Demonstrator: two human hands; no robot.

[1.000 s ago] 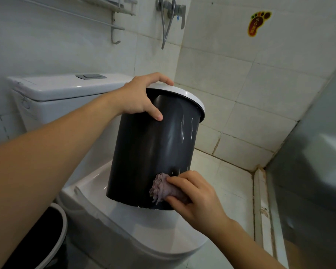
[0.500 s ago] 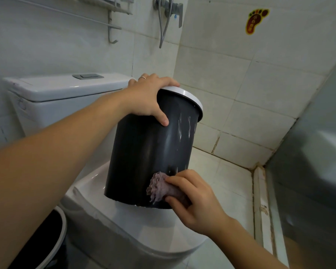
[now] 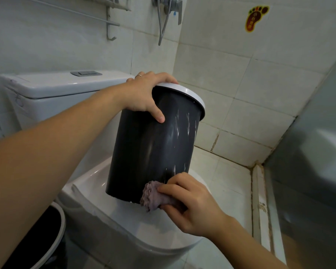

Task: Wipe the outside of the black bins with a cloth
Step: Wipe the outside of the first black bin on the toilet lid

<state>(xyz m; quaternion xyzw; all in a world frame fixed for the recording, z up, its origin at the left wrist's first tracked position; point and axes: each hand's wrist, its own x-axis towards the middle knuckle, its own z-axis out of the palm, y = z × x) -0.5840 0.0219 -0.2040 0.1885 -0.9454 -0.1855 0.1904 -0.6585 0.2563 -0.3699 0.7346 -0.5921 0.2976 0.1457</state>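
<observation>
Wiping in hand, low on the near side of the bin (image 3: 153, 152). Bin tilted, its bottom edge resting on the closed toilet lid (image 3: 124, 216), its white rim (image 3: 190, 95) leaning toward the far right wall. Cloth (image 3: 155, 197), a bunched purple wad, pressed against the bin wall just above the bottom edge, right of centre. Pale streaks showing higher up on the right of the dark wall, so much of the surface apparently not yet done.

Next move, as a judgement: drawing the cloth up over those streaks, or turning the bin by its rim to bring an unwiped side round; calls for firm pressure from the cloth and a steady hold at the top so the bin does not slide on the smooth lid.

Left hand (image 3: 145, 94) reaching in from the near left, forearm stretched out, grip closed over the near rim, thumb down on the outer wall and fingers hooked over the top. Right hand (image 3: 192, 204) coming in from the near right, wrist bent, grip pinching the cloth between thumb and curled fingers. Second bin (image 3: 58, 226) on the floor at the near left, only partly in view.
</observation>
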